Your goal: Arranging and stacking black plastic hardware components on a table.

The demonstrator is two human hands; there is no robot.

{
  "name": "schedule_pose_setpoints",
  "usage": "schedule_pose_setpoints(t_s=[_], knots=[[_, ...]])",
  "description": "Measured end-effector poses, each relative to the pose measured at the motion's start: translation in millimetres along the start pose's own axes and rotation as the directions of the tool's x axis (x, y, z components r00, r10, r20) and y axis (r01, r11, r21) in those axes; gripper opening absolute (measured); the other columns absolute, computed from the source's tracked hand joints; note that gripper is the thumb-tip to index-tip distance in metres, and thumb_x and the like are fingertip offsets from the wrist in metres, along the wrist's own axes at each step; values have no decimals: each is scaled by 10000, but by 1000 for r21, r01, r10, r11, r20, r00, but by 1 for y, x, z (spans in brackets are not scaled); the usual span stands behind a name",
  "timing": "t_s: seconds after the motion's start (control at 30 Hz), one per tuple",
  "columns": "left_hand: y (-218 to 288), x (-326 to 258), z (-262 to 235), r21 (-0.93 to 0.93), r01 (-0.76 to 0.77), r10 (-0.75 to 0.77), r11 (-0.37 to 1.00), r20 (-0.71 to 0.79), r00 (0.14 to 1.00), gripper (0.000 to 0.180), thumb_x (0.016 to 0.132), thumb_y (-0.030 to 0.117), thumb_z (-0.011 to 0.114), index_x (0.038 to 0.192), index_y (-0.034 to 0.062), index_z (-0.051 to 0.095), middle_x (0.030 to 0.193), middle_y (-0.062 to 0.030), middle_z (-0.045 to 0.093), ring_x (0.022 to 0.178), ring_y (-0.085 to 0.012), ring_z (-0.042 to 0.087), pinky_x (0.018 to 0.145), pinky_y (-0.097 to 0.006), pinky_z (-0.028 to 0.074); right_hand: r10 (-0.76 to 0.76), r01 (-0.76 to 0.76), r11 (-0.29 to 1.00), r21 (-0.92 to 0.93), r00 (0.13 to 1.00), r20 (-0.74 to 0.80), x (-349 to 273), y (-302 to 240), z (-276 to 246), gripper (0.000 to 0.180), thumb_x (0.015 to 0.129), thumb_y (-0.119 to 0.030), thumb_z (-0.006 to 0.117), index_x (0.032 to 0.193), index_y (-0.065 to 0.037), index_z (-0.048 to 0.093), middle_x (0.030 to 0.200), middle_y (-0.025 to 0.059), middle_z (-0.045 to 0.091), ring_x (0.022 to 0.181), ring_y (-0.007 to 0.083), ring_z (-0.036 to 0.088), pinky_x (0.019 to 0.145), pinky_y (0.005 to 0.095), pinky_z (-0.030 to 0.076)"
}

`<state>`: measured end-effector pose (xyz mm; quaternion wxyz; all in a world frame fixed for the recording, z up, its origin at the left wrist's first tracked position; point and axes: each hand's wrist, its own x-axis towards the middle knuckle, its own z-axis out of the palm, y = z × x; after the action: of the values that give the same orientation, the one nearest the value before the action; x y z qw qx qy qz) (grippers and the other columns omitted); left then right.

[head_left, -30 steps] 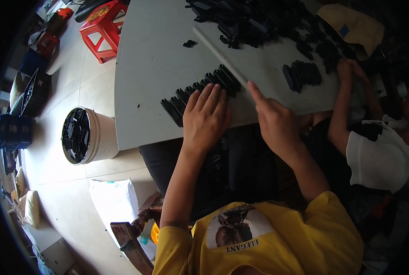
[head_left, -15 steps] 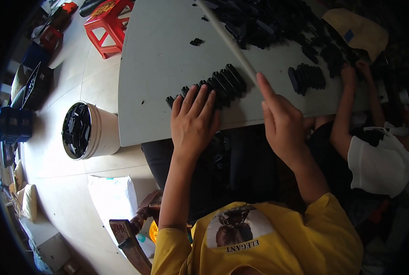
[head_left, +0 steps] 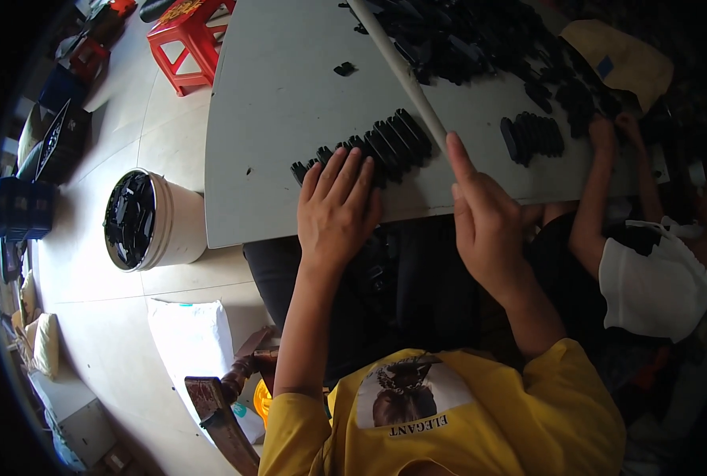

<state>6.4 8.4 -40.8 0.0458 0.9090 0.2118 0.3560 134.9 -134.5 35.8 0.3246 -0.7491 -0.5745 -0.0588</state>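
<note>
My left hand (head_left: 331,213) lies flat with its fingers stretched out over the left part of a row of black plastic pieces (head_left: 398,141). The pieces stand side by side near the table's front edge, and some are hidden under the fingers. In my right hand (head_left: 488,226) is a long pale stick (head_left: 405,73). My index finger stretches along it, and the stick slants up and left over the table. Its lower end is hidden in my grip.
A large heap of black pieces (head_left: 468,44) covers the back of the grey table (head_left: 266,151). Another row (head_left: 532,136) lies to the right, near a co-worker's hands (head_left: 607,131). A white bucket (head_left: 177,220) of black parts stands left on the floor, beyond it a red stool (head_left: 187,44).
The view has shifted slightly. My right hand and the stick have moved a little down relative to the row of pieces; my left hand stays on the row.
</note>
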Motion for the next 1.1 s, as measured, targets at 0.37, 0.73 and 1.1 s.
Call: schedule_pose_setpoints(t_s=[0.37,0.73,1.1], knots=[[-4,-10,-15,-57,46,-48,997,-43,998,393,778,136,670,1164,69,647,1241,-93,615,1209,-251,551,1005,-434,414,11,-8,997,-77,999,31,5,-6,-4,550,922,10,508,1450,-104,400,748,122,619,622,239,634,604,345,529],[-6,-23,-13,-100,47,-51,994,-37,998,409,748,94,669,1154,52,650,1256,-108,608,1212,-259,554,1023,-439,409,123,-89,985,-145,961,249,3,-2,8,547,915,6,524,1441,-92,411,810,138,630,674,225,643,580,332,515],[-6,-25,-12,-101,40,-45,994,-41,998,405,744,62,659,1149,45,651,1240,-111,618,1206,-258,563,1013,-432,422,85,-14,974,-224,947,310,10,-6,20,593,906,14,523,1462,-136,384,780,144,619,652,230,630,591,335,523]])
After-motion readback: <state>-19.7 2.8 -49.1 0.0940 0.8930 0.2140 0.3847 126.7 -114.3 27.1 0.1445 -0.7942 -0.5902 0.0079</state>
